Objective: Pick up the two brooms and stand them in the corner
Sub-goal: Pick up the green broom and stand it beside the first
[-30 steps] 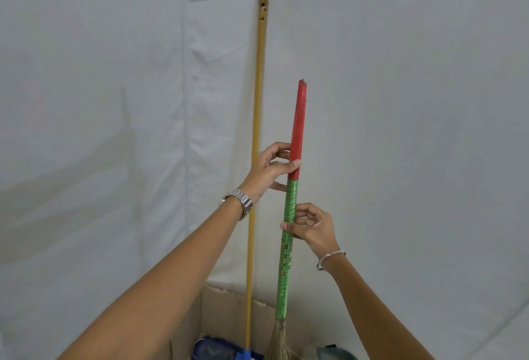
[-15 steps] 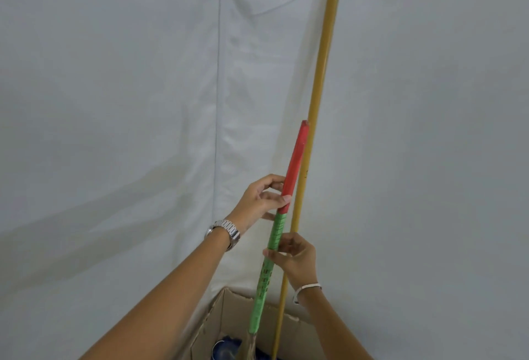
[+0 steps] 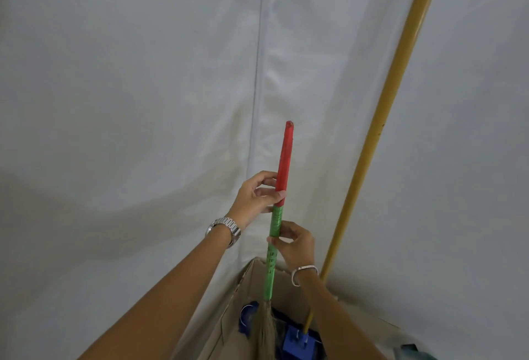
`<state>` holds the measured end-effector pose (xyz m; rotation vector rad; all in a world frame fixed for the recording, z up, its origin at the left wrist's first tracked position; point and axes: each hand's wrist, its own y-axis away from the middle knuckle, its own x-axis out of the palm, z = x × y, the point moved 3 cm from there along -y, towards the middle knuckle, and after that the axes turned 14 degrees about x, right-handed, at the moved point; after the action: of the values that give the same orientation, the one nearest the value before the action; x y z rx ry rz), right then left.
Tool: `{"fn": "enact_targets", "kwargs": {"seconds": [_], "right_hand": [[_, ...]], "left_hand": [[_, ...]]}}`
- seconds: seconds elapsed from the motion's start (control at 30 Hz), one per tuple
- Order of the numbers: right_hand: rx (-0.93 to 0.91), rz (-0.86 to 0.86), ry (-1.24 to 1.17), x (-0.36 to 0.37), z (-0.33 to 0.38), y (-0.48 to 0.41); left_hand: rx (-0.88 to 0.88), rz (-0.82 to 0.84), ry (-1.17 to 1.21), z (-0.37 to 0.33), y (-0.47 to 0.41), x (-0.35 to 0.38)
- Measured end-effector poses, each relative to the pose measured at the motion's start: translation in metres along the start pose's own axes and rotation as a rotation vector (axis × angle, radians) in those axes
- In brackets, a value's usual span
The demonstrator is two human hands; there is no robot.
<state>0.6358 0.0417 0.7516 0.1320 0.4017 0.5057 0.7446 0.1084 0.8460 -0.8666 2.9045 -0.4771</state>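
Both your hands, left hand (image 3: 254, 197) and right hand (image 3: 294, 245), clenched on red-green broom (image 3: 276, 216), upright; yellow broom (image 3: 383, 119) leans against the wall.

Soft, even, rather dim light; faint shadows on the white sheet (image 3: 128, 102); wide-angle bending at edges
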Motion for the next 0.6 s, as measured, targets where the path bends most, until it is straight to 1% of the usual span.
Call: {"fn": "enact_targets", "kwargs": {"seconds": [0.23, 0.33, 0.47, 0.6], "right_hand": [[0.014, -0.081, 0.022, 0.026, -0.026, -0.042], [-0.007, -0.1, 0.035, 0.037, -0.031, -0.058], [-0.023, -0.114, 0.082, 0.046, -0.032, -0.07], [0.037, -0.136, 0.153, 0.051, -0.035, -0.075]], "left_hand": [[-0.032, 0.01, -0.034, 0.05, -0.025, -0.006], [-0.009, -0.066, -0.029, 0.064, -0.035, -0.011], [0.018, -0.235, -0.02, 0.074, -0.038, -0.016], [0.032, -0.272, -0.093, 0.083, -0.04, -0.014]]}}
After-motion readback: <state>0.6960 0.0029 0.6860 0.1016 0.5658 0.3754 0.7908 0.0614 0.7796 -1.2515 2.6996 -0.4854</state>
